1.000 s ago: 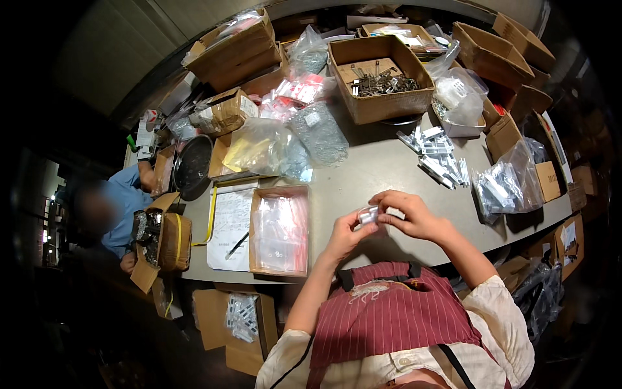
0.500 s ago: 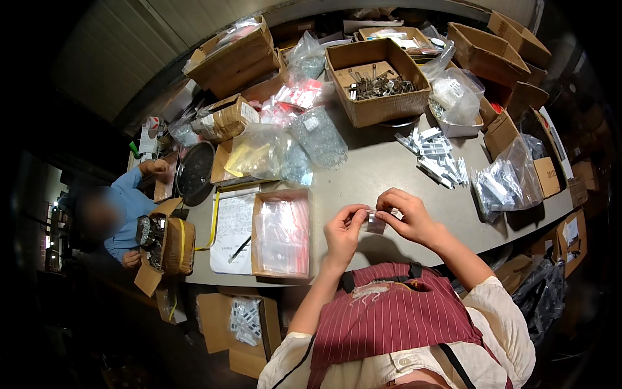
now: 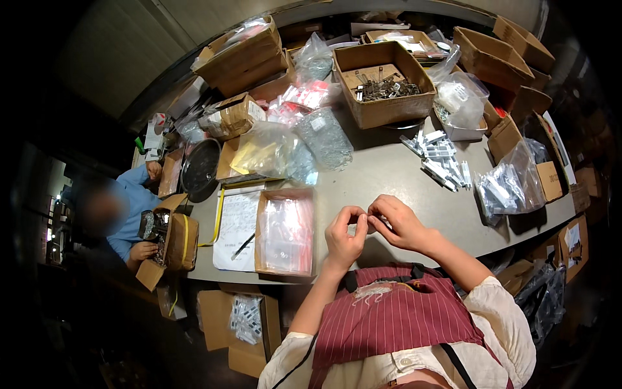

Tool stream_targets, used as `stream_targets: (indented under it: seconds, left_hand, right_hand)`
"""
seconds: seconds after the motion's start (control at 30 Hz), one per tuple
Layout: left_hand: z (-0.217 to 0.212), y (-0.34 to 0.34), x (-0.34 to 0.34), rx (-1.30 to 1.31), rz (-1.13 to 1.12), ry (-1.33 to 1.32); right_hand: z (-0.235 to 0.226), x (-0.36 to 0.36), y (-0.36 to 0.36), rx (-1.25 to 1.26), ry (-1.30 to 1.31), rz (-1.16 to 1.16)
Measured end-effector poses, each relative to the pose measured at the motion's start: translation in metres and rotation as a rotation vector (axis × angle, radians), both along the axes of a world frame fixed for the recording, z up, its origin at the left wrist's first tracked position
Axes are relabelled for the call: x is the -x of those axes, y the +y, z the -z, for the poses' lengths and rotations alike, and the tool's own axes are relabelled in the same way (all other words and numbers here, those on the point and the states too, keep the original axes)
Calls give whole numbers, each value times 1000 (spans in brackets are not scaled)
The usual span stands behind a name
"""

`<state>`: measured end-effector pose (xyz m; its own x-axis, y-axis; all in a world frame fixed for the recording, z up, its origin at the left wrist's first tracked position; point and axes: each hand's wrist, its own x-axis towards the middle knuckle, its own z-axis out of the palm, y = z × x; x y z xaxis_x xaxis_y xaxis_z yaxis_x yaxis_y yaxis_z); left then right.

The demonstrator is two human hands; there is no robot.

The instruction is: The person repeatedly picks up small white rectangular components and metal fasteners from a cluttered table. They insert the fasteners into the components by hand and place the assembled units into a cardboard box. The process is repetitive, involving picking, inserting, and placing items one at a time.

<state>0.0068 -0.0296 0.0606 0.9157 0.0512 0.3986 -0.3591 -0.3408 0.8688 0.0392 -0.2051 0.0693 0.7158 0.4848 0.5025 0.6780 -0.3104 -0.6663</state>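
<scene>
Both hands meet over the near edge of the grey table [image 3: 382, 175], just above the striped red apron [image 3: 395, 318]. The left hand [image 3: 345, 238] has its fingers curled in, thumb and forefinger pressed together on a small clear item [image 3: 361, 222] that sits between the two hands; the right hand [image 3: 398, 223] closes on the same item from the other side, its fingertips bunched against those of the left. The item is mostly hidden by the fingertips, and only a pale sliver shows in the gap, so its kind cannot be told. Just to the left of the left hand lies a shallow cardboard tray [image 3: 262, 223] holding clear plastic bags, and beside that a printed sheet [image 3: 236, 220] with a pen [image 3: 243, 246] on it. Farther back on the table, well apart from the hands, stands an open cardboard box [image 3: 389, 110] with dark metal parts in it, and to its right a scatter of small white packets [image 3: 440, 159]. A bulging clear bag [image 3: 508, 188] lies near the right edge. At the far left another person in a blue sleeve [image 3: 133, 194] handles a small brown box [image 3: 175, 243].
</scene>
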Motion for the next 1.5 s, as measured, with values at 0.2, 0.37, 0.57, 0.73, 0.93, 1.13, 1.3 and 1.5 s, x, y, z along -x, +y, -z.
stream_targets:
  seconds: [0.2, 0.37, 0.57, 0.73, 0.93, 1.13, 1.3, 1.5]
  left_hand:
    - [-6, 16, -2, 247, -11, 157]
    - [-18, 32, 5, 164, -50, 108]
    - [-33, 38, 22, 47, -147, 62]
    - [-34, 44, 32, -129, -173, -156]
    - [-41, 52, 36, 89, -174, -74]
    - [-47, 65, 46, -85, -158, -189]
    - [-48, 68, 60, -91, -178, -174]
    - [-50, 87, 71, 326, -209, 11]
  right_hand:
    - [-16, -5, 9, 146, -297, 33]
    - [-21, -13, 19, 179, -354, -3]
    - [-25, -13, 44, 98, -408, -100]
    - [-32, -5, 52, 92, -423, -150]
    - [-44, -5, 56, 23, -265, -165]
    - [-53, 1, 64, -33, -63, -273]
    - [-53, 6, 71, -16, -63, -350]
    - [-58, 3, 74, 119, -215, -404]
